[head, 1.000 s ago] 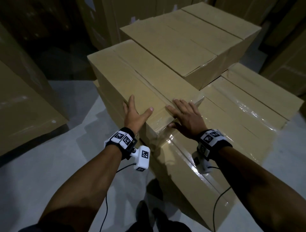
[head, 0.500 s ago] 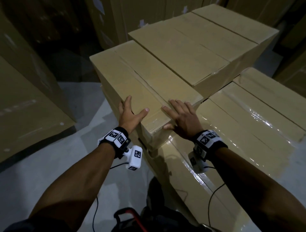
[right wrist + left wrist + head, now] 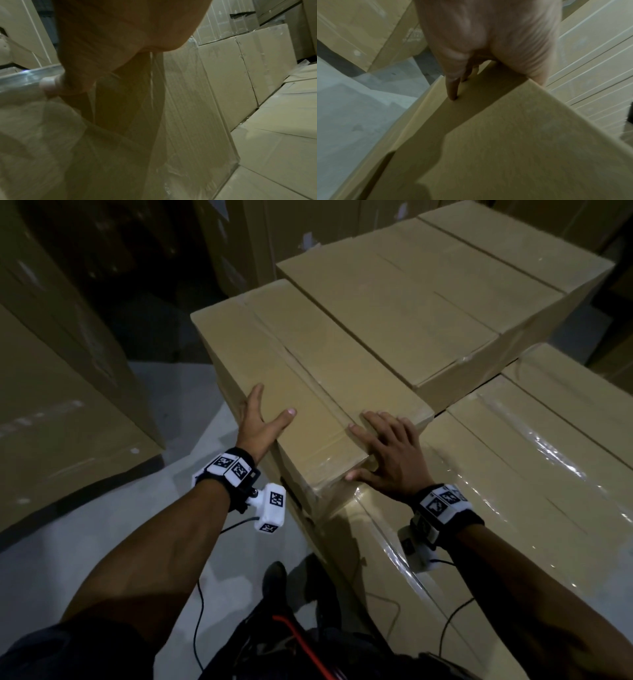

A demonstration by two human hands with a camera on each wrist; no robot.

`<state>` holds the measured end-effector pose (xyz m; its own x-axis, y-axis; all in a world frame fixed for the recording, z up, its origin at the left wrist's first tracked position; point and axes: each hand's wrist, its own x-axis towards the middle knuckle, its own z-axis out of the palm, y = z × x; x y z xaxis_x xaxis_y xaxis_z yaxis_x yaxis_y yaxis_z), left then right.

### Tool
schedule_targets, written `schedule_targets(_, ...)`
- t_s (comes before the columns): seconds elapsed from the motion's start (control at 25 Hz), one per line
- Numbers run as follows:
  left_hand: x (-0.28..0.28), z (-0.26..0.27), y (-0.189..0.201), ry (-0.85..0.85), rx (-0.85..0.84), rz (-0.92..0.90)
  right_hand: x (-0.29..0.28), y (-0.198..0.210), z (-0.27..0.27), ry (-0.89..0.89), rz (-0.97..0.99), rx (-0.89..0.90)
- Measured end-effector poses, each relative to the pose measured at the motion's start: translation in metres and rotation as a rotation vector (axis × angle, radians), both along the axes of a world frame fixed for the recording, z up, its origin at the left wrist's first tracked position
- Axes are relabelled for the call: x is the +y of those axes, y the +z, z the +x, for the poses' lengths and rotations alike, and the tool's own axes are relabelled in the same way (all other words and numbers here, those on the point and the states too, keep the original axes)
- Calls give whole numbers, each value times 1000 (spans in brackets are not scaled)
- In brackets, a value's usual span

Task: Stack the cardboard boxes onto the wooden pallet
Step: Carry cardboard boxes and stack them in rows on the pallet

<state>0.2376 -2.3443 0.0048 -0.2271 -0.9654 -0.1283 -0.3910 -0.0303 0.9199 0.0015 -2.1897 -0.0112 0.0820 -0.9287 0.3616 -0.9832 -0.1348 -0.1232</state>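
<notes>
On top of the stack, left hand (image 3: 257, 426) and right hand (image 3: 387, 455), fingers flat, press the near box (image 3: 308, 378); next, I'd guess, squaring it beside its neighbour (image 3: 428, 302).

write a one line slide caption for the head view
Both hands, left hand and right hand, lie flat on the near end of a cardboard box atop the stack.

Near cardboard box (image 3: 308, 392): plain tan-brown, glossy clear tape strip along the top seam. Boxes at right of frame (image 3: 534, 460): same tan, shiny film with white glare streaks. Floor (image 3: 102, 542), lower left: pale grey. Wrist bands (image 3: 233, 467): black, carrying white tiles with black square-code patterns. Cable (image 3: 301, 642), bottom centre: red.
</notes>
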Motion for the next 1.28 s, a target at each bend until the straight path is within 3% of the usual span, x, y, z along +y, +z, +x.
schedule_targets(0.52, -48, 13, -4, -4, 35, 25, -45, 7, 14, -52, 18, -36)
schedule_targets(1.28, -67, 11, 2, 25, 49, -3, -66, 15, 14, -79, 56, -45)
